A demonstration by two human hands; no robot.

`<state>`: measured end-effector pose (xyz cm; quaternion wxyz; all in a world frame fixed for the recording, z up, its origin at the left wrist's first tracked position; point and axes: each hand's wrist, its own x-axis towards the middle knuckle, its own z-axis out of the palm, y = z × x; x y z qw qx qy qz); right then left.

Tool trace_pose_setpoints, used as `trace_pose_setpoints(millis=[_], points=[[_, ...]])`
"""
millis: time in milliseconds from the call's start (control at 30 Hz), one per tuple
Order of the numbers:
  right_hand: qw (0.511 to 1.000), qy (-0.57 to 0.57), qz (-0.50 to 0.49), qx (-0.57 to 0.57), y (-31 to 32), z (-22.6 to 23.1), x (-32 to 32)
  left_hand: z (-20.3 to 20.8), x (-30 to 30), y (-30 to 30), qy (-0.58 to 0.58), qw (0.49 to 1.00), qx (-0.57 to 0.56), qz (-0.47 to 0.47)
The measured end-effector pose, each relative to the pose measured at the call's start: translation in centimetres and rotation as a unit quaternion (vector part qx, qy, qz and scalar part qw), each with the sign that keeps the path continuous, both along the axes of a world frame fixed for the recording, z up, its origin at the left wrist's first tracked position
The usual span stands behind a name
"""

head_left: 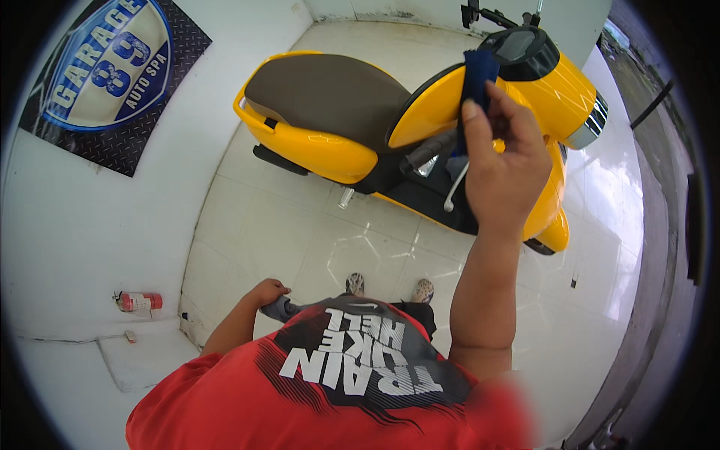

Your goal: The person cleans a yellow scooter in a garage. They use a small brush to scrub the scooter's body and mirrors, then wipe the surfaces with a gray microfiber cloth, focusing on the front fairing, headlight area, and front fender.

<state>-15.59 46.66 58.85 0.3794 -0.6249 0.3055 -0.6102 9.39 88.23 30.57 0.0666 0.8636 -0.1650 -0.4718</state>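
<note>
My right hand (504, 150) is raised in front of the yellow scooter (315, 154), pinching a folded dark blue cloth (478, 71) between thumb and fingers. The cloth overlaps the edge of a rounded yellow part (429, 105) that looks like a mirror's back; whether they touch I cannot tell. Just below are the black handlebar grip (431, 152) and a silver brake lever (454, 187). Low at my left side, my left hand (270, 290) is closed on a grey cloth (280, 308), partly hidden by my shirt.
The scooter's brown seat (322, 97) extends to the left, its headlight (589, 124) to the right. White walls stand left and behind, with a sign (112, 67) and a small red fire extinguisher (141, 301). My shoes are on the glossy tiled floor (247, 217).
</note>
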Motion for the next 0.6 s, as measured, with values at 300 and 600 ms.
trace_pose_setpoints(millis=[300, 600], points=[[0.982, -0.145, -0.101, -0.061, 7.1, -4.8, 6.0, -2.4, 12.4, 0.7, -0.011, 0.996, -0.038, -0.075], [0.864, -0.471, 0.002, 0.180, 9.1, -5.7, 10.8, -4.0, 17.8, 1.8, 0.005, 0.995, -0.058, -0.082]])
